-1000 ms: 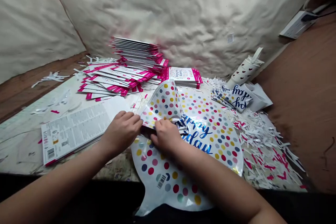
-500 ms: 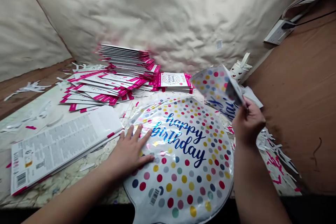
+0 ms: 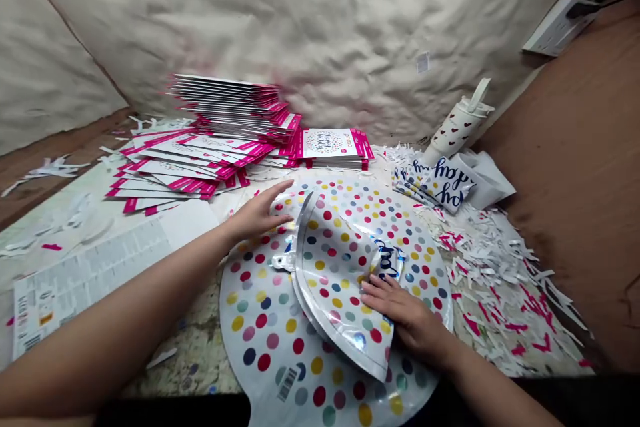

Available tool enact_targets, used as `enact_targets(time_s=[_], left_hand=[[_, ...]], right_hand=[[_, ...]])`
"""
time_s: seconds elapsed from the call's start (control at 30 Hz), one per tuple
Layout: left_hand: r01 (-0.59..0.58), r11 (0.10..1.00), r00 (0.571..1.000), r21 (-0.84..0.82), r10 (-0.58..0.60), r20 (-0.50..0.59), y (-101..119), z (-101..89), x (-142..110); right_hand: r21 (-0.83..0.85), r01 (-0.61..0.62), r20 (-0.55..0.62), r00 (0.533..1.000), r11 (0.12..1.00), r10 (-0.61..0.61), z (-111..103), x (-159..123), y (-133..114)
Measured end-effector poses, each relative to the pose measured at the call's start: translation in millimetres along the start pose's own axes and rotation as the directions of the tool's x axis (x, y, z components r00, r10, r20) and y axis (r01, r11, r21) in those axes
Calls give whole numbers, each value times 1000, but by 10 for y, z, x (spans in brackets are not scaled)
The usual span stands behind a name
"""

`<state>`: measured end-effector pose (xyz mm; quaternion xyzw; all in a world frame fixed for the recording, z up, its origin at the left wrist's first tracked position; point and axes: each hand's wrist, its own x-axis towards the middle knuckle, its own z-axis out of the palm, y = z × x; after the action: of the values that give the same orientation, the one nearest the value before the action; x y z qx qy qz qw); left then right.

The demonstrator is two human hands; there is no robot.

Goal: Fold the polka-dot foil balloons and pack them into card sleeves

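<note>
A flat polka-dot foil balloon [image 3: 280,340] lies in front of me, with a barcode near its lower left. On top of it rests another dotted foil balloon [image 3: 335,280], folded over, its curved edge and small tab facing left. Blue lettering shows at its right part. My right hand [image 3: 400,307] presses on this folded balloon with fingers laid flat. My left hand [image 3: 263,213] is open, fingers apart, over the upper left of the flat balloon and left of the fold; whether it touches cannot be told.
Pink-and-white packs [image 3: 190,160] are piled at the back left, with a smaller stack [image 3: 330,147] beside them. Folded balloons [image 3: 440,180] lie by a heart-patterned cup [image 3: 460,127]. Paper shreds [image 3: 505,280] cover the right side. A printed card [image 3: 100,273] lies at left.
My right hand has released the folded balloon, now by the cup, and come down onto the pile. The top balloon there is now folded over. My left hand has moved up.
</note>
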<state>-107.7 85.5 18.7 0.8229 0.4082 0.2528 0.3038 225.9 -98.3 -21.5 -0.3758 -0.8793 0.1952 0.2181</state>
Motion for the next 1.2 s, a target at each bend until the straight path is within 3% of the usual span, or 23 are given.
enact_targets(time_s=[0.13, 0.3, 0.4, 0.5, 0.57, 0.63, 0.7, 0.8, 0.9, 1.0, 1.1, 1.2], left_hand=[[-57, 985, 997, -164, 65, 46, 169, 198, 413], [13, 990, 999, -141, -6, 52, 311, 348, 600], [140, 988, 989, -71, -143, -43, 190, 347, 568], [270, 962, 949, 29, -261, -177, 20, 251, 527], [336, 937, 911, 100, -296, -288, -30, 130, 512], [359, 915, 874, 186, -259, -412, 18, 5, 488], [288, 913, 875, 291, -127, -467, 168, -65, 433], [55, 937, 921, 346, 87, -380, 496, -25, 277], [-76, 972, 941, 221, 143, -308, 800, 83, 80], [-90, 989, 940, 120, 124, -318, 1024, 128, -115], [-173, 981, 914, 93, 195, -356, 1243, 121, -319], [-394, 911, 869, 117, 411, -275, 1466, 198, -493]], right_hand=[[71, -39, 48, 998, 997, 36, -44, 10, 15], [43, -35, 56, 998, 998, 33, -85, 2, -11], [-21, -19, 41, 999, 1000, 19, -102, 26, -15], [-61, 36, 24, 999, 997, -35, -92, 97, 18], [-53, 57, 38, 998, 997, -55, -83, 148, 47], [-23, 44, 57, 997, 999, -43, -98, 186, 65], [42, 7, 81, 997, 999, -10, -160, 211, 69], [196, -46, 197, 980, 979, 6, -340, 249, 63], [332, -62, 304, 952, 941, -45, -529, 302, 74], [436, -137, 350, 937, 890, -27, -604, 342, 95], [576, -341, 314, 932, 743, 184, -552, 347, 112], [746, -437, 214, 872, 502, 440, -465, 353, 136]])
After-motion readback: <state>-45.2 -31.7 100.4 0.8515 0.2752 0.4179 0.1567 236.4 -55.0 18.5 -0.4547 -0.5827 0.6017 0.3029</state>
